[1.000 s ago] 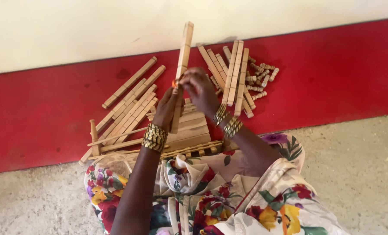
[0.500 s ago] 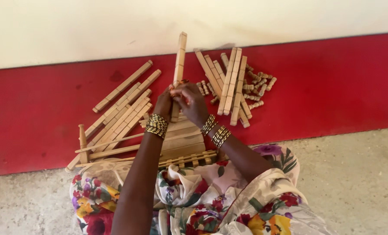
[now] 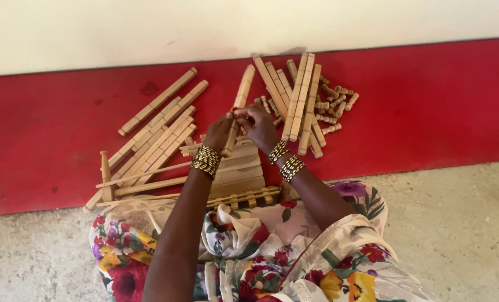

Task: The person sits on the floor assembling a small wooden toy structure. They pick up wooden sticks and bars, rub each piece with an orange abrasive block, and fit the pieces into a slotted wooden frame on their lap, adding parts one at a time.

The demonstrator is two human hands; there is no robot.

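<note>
Both my hands hold one long pale wooden slat [image 3: 241,96] that points away from me toward the wall. My left hand [image 3: 219,133] grips its lower part from the left. My right hand [image 3: 259,125] pinches it from the right, fingertips meeting the left hand's at the slat. Under my wrists lies a partly built frame of flat wooden boards [image 3: 239,170] on my lap edge. Beaded bracelets ring both wrists.
A fan of long wooden slats [image 3: 159,130] lies on the red floor band to the left. More slats [image 3: 297,102] and a pile of small wooden pegs [image 3: 333,106] lie to the right. A pale wall runs behind; grey concrete floor [image 3: 456,235] lies near me.
The slat and both hands sit lower and nearer the board frame than before; the view has shifted so the wood pieces appear lower in the picture.
</note>
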